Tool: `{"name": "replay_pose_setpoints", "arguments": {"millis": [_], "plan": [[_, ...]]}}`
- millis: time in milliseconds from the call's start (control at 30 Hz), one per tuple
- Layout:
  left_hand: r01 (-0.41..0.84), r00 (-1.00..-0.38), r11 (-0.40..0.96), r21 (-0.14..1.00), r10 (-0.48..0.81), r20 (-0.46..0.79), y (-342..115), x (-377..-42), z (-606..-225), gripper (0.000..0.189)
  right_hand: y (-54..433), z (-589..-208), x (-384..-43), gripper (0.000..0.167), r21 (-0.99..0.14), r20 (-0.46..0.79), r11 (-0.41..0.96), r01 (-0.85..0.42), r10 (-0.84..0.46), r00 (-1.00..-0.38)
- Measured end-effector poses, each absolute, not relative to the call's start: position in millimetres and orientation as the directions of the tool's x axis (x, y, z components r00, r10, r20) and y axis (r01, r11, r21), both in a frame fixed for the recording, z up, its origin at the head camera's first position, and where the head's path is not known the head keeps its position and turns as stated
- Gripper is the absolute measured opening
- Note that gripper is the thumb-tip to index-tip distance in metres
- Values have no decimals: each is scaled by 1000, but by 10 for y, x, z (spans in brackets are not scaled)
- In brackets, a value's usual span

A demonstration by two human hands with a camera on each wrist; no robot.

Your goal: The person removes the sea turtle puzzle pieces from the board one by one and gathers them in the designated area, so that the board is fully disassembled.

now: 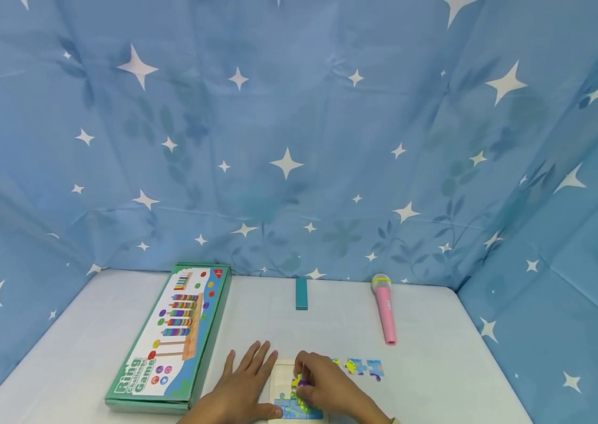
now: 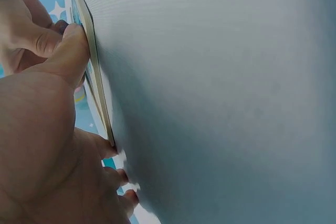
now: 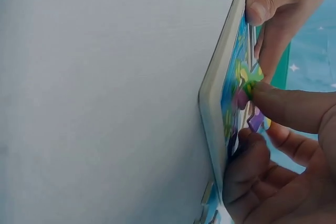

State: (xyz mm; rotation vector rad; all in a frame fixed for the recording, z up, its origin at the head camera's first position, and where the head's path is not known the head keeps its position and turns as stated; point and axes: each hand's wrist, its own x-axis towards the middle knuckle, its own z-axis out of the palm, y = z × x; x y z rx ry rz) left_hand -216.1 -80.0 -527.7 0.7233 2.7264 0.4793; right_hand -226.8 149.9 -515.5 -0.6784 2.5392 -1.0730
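Observation:
A shallow wooden jigsaw tray [image 1: 280, 372] lies on the white table, with blue pieces fitted along its lower part. My left hand [image 1: 240, 391] is spread at the tray's left side. Its thumb [image 2: 76, 51] rests on the tray's near edge, and its other fingers reach forward past the left edge. Above the tray, my right hand [image 1: 327, 386] pinches a green and yellow puzzle piece [image 3: 253, 75] between thumb and fingers. A purple part shows just below it in the right wrist view; whether it is the same piece I cannot tell. The right hand hides part of the tray.
Several loose puzzle pieces [image 1: 375, 369] lie right of the tray. A Ring Challenge Game box [image 1: 171, 335] occupies the left side. Farther back are a teal block [image 1: 301, 294] and a pink toy microphone [image 1: 385, 312]. A blue star-patterned curtain [image 1: 288, 194] surrounds the table.

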Motion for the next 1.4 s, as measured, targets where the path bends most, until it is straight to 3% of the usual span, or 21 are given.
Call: {"name": "replay_pose_setpoints", "arguments": {"millis": [333,567,867,1400], "plan": [[427,-829,816,391,526,-192,-814,-2172,-5309,108,1640,-5204,-2329,19,-843,-70,487,-226,-517,-853],[445,-828,814,373,532,-175,-795,-2173,-5276,108,2013,-5076,-2377,17,-894,-51,402,-197,-528,-848],[436,-827,801,411,536,-168,-854,-2206,-5371,111,2544,-4980,-2430,19,-826,-101,503,-253,-575,-812],[432,-824,804,408,536,-185,-823,-2172,-5286,109,2562,-5061,-2414,20,-680,-142,665,-308,-532,-835]]}}
